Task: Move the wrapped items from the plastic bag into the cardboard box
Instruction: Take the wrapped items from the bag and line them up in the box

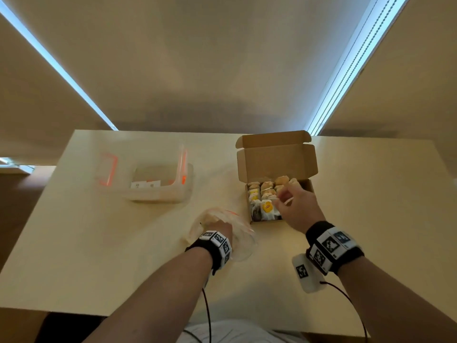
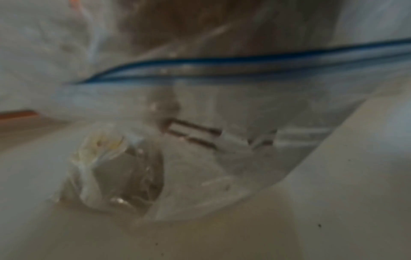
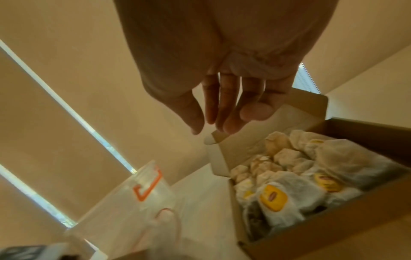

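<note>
Your right hand [image 1: 295, 206] is hovering empty, fingers loose, over the cardboard box [image 1: 306, 188] near the worktop's far right edge. Your left hand [image 1: 220, 225] is gripping the plastic bag [image 1: 243, 248]; one wrapped item [image 2: 106, 168] is sitting inside. Next: reach back into the bag.

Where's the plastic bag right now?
In the head view the plastic bag lies on the table near the front edge, under the left hand, just left of the cardboard box.

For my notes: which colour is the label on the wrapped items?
Yellow label, best in the right wrist view.
</note>
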